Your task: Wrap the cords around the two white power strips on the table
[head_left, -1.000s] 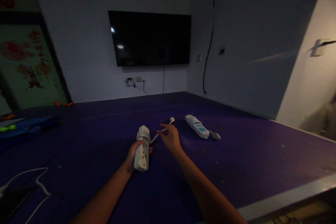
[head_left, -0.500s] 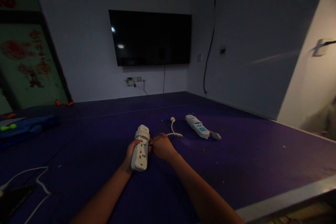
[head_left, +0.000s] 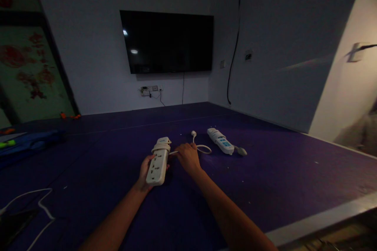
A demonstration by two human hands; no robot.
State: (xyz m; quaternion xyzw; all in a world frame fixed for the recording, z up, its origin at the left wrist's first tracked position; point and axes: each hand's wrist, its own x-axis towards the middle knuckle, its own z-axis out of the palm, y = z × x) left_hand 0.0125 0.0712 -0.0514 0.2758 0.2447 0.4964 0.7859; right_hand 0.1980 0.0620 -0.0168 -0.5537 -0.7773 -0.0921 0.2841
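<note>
My left hand (head_left: pixel 145 169) is wrapped round a white power strip (head_left: pixel 158 168), thumb on its socket face. Several turns of white cord circle the strip's far end. To the right of it, my right hand (head_left: pixel 188 157) is closed on the power cord (head_left: pixel 206 148), which runs taut from the strip to my fingers. Beyond them the cord's loose end curves over the purple surface to a round white plug (head_left: pixel 193 133). A second power strip (head_left: pixel 224 144), with blue socket faces and cord wound about it, lies to the right of my hands.
The purple surface (head_left: pixel 118 145) ends in a pale edge (head_left: pixel 324 215) at right. At left lie a blue cloth-like item (head_left: pixel 38 141), a white cable (head_left: pixel 47 204) and a dark flat device (head_left: pixel 17 223). A television (head_left: pixel 171 43) hangs on the wall behind.
My right hand has moved right, away from the strip, drawing a length of cord out between them. The strip has turned slightly in my left hand.
</note>
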